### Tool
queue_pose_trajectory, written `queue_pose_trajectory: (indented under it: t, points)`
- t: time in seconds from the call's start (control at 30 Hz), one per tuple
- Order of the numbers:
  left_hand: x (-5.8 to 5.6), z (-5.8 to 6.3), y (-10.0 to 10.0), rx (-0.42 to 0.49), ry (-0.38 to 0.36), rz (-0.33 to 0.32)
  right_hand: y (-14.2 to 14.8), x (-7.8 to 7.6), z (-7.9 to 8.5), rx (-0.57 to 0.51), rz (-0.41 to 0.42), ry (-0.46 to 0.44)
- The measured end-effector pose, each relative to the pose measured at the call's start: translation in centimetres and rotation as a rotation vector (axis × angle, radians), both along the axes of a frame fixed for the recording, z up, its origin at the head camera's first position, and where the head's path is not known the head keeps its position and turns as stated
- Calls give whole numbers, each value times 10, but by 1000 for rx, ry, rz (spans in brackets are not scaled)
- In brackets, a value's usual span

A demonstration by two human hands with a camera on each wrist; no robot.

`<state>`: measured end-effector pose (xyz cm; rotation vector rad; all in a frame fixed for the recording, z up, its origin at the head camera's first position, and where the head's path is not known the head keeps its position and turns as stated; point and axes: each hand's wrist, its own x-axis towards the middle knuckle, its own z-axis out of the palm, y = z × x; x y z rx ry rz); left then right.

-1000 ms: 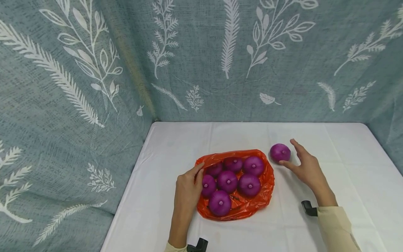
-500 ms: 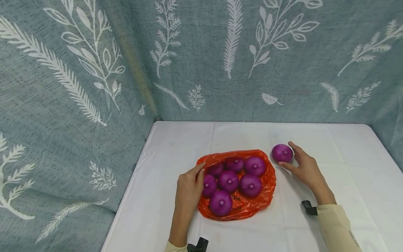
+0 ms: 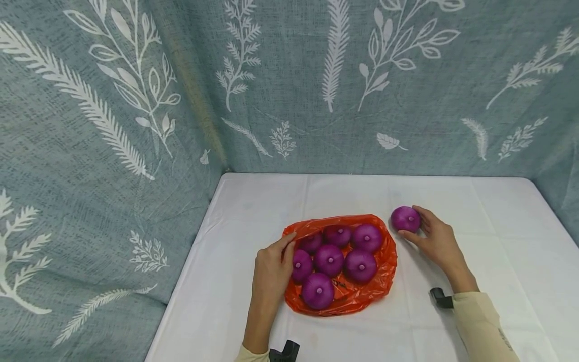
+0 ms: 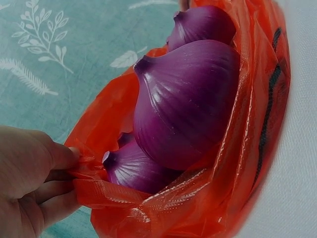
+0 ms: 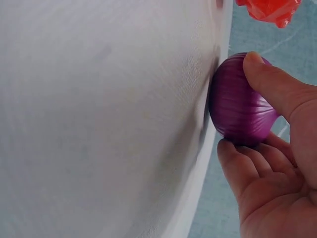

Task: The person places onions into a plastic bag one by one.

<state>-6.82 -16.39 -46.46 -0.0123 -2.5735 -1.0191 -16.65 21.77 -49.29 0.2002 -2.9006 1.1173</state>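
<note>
A red plastic bag (image 3: 384, 281) lies opened out on the table with several purple onions inside, one of them a large onion (image 4: 188, 104) in the left wrist view. My left hand (image 3: 271, 274) pinches the bag's left rim between thumb and fingers. To the right of the bag, a single onion (image 3: 405, 219) sits on the white cloth. My right hand (image 3: 439, 244) holds this onion, thumb on one side and fingers on the other, as the right wrist view shows. The onion appears to touch the cloth.
A white cloth (image 3: 226, 241) covers the table. Blue-grey curtains (image 3: 289, 90) with white leaf prints hang behind it and on the left. Black camera mounts (image 3: 441, 297) are worn at both wrists.
My right hand has moved in and its thumb and fingers have closed around the lone onion. The left hand stays at the bag's rim. The head view has shifted slightly.
</note>
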Motion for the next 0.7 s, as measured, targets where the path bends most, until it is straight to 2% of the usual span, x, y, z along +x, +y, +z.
queue_pose_trajectory:
  t: [0.2,0.4,0.7]
  points:
    - [2,1,0,-1,-13,-1,0,4,4,7,-29,8]
    - [2,2,0,16,-18,-2,-3,10,19,-6,-53,9]
    - [2,0,0,7,-14,-1,-13,28,51,-32,-45,154]
